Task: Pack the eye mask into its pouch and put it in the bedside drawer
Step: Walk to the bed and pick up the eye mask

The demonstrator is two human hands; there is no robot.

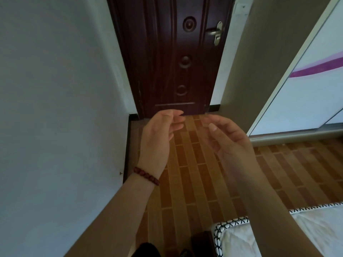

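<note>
Head view: left hand (pixel 159 134) and right hand (pixel 228 143) are up side by side over the floor (pixel 194 182), facing the dark door (pixel 167 62).
Risk, wrong heading: the gaze is on the door, not the bed; I judge that a reach made without looking down could miss or grab the wrong thing.
Risk, loose packing: as a guess, a soft strap left hanging out of the pouch could catch when the bedside drawer is pushed in.
Left grip: fingers (pixel 176 119) are nearly straight and loosely spread, palm turned inward, holding nothing; bead bracelet (pixel 146 176) on the wrist.
Right grip: blurred, fingers (pixel 213 127) gently curved and apart, with nothing visible between them.
Gap: the hands are near each other but not touching, with floor showing between.
Mask spot: the eye mask is not in view, neither in a hand nor on the visible corner of the mattress (pixel 297 234).
Pouch and drawer: neither is in view; a dark shape just beside the mattress corner is too cropped to tell.
Mask versus fingers: no contact, and I cannot place it from here.
Stage: nothing is picked up yet, by my read.
</note>
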